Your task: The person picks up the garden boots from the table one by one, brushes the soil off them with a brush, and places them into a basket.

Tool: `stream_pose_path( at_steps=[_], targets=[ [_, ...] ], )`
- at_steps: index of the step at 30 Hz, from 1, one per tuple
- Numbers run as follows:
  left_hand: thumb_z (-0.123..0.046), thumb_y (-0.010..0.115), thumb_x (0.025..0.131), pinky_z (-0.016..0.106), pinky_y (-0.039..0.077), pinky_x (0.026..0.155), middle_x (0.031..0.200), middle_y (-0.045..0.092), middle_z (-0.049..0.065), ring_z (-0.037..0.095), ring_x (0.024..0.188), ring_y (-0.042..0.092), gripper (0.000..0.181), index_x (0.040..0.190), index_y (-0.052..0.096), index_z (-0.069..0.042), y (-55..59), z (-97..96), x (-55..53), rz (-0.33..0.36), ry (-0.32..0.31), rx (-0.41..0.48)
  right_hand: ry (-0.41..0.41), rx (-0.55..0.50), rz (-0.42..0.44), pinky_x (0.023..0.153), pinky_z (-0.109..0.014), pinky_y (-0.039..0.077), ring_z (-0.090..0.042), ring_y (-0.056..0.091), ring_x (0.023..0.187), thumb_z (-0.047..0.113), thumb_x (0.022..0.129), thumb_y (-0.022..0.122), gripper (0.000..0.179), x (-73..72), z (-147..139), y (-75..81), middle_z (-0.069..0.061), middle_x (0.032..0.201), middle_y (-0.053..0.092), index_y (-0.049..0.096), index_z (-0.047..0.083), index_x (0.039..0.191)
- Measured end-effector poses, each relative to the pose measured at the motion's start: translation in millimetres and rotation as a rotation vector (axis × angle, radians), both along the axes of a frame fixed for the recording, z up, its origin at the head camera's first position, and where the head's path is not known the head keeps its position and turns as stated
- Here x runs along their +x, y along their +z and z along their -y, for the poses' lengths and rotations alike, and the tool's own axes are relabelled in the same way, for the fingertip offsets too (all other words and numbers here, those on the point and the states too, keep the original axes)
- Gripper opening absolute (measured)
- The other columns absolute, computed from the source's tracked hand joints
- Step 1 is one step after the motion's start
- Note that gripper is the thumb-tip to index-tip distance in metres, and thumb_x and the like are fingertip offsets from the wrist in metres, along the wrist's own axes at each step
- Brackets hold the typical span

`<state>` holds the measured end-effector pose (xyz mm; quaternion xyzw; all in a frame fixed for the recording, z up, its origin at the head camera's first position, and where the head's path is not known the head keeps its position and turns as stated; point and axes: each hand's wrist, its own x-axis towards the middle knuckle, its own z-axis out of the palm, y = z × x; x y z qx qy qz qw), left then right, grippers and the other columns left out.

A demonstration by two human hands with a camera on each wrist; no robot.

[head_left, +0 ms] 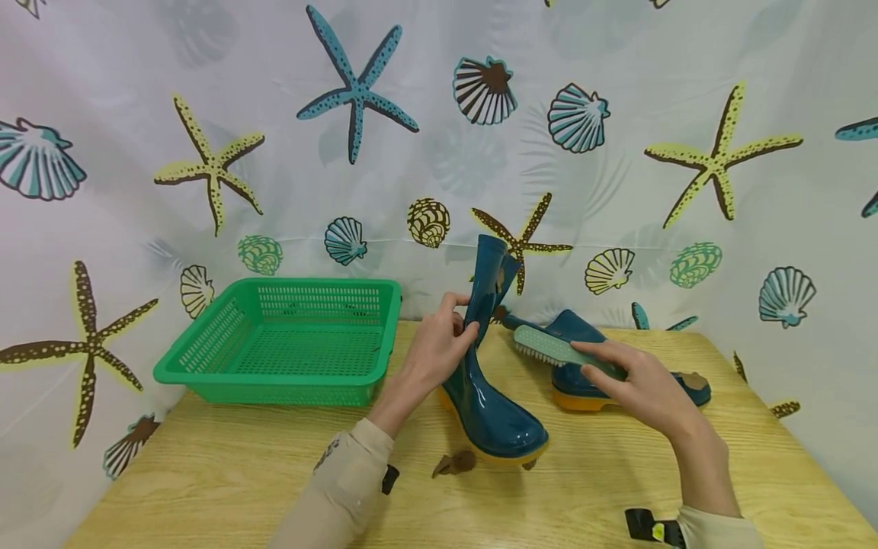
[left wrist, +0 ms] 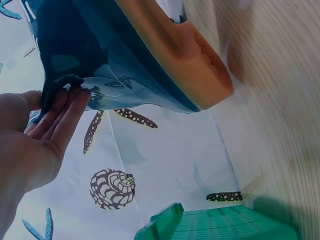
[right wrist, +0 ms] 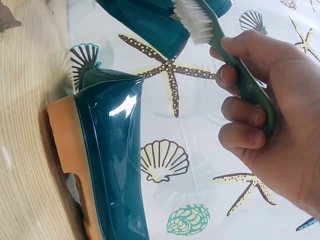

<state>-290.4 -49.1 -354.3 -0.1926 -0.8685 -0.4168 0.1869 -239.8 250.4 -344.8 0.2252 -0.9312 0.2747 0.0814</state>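
Note:
A shiny dark blue rubber boot (head_left: 497,415) with an orange sole stands tilted on the table. My left hand (head_left: 434,343) grips the boot at its shaft, fingers on one side and thumb on the other. The orange heel (left wrist: 200,75) shows in the left wrist view. My right hand (head_left: 648,385) holds a green brush (head_left: 552,347) by its handle; the white bristles (right wrist: 194,22) face the boot's shaft, apart from it. Brown smears mark the boot near its top. A second blue boot (right wrist: 112,150) rests behind my right hand, a brown patch on its toe.
A green plastic basket (head_left: 274,393) stands at the back left of the wooden table (head_left: 206,465). Brown clumps (head_left: 456,463) lie by the held boot's toe. A white curtain (head_left: 425,175) printed with starfish and shells hangs behind and along the sides.

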Motion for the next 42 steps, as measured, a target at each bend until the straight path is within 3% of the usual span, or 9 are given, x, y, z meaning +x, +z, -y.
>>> stream_pose_path(
  at_steps=[13, 19, 22, 26, 35, 42],
  targets=[
    [-0.011, 0.059, 0.1, 0.025, 0.042, 0.055, 0.067, 0.058, 0.005, 0.013, 0.059, 0.052, 0.035, 0.131, 0.045, -0.005, 11.4, 13.0, -1.0, -0.004, -0.1, 0.064, 0.019, -0.037, -0.057, 0.095, -0.063, 0.047, -0.042, 0.054, 0.127, 0.028, 0.102, 0.057, 0.04, -1.6, 1, 1.5, -0.018, 0.14, 0.058, 0.058, 0.015, 0.14],
    [-0.01, 0.058, 0.099, 0.027, 0.04, 0.054, 0.066, 0.054, 0.005, 0.021, 0.056, 0.05, 0.037, 0.131, 0.04, -0.006, 9.7, 21.4, -3.2, 0.116, -0.135, 0.106, 0.019, -0.036, -0.067, 0.094, -0.063, 0.048, -0.042, 0.055, 0.125, 0.026, 0.102, 0.058, 0.04, -1.3, 1, 0.7, -0.018, 0.139, 0.059, 0.058, 0.014, 0.14],
    [-0.009, 0.059, 0.098, 0.027, 0.047, 0.056, 0.071, 0.061, 0.008, 0.027, 0.06, 0.058, 0.038, 0.13, 0.039, -0.007, 7.7, 24.4, -3.7, 0.175, -0.141, 0.15, 0.023, -0.037, -0.072, 0.094, -0.063, 0.048, -0.042, 0.056, 0.124, 0.026, 0.102, 0.058, 0.039, -1.3, 1, -0.1, -0.018, 0.139, 0.059, 0.058, 0.014, 0.14],
    [-0.007, 0.059, 0.096, 0.029, 0.055, 0.06, 0.083, 0.069, 0.012, 0.023, 0.067, 0.065, 0.039, 0.13, 0.039, -0.007, 7.5, 28.4, -5.2, 0.223, -0.149, 0.197, 0.025, -0.039, -0.077, 0.093, -0.062, 0.048, -0.042, 0.056, 0.124, 0.028, 0.102, 0.057, 0.04, -1.6, 1, -1.2, -0.018, 0.139, 0.059, 0.058, 0.014, 0.14],
    [-0.005, 0.055, 0.096, 0.029, 0.048, 0.062, 0.101, 0.073, 0.015, 0.02, 0.076, 0.065, 0.037, 0.13, 0.04, -0.008, 12.9, 37.9, -10.2, 0.173, -0.164, 0.171, 0.019, -0.047, -0.091, 0.093, -0.062, 0.049, -0.041, 0.057, 0.124, 0.028, 0.103, 0.057, 0.04, -0.9, 1, -0.9, -0.017, 0.138, 0.059, 0.058, 0.015, 0.141],
    [-0.003, 0.055, 0.095, 0.031, 0.054, 0.072, 0.102, 0.073, 0.016, 0.019, 0.082, 0.067, 0.036, 0.129, 0.043, -0.006, 8.5, 40.2, -12.4, 0.117, -0.154, 0.114, 0.018, -0.049, -0.136, 0.09, -0.057, 0.052, -0.036, 0.061, 0.117, 0.025, 0.102, 0.058, 0.039, 0.1, 1, -0.1, -0.014, 0.132, 0.063, 0.059, 0.015, 0.14]
  ],
)
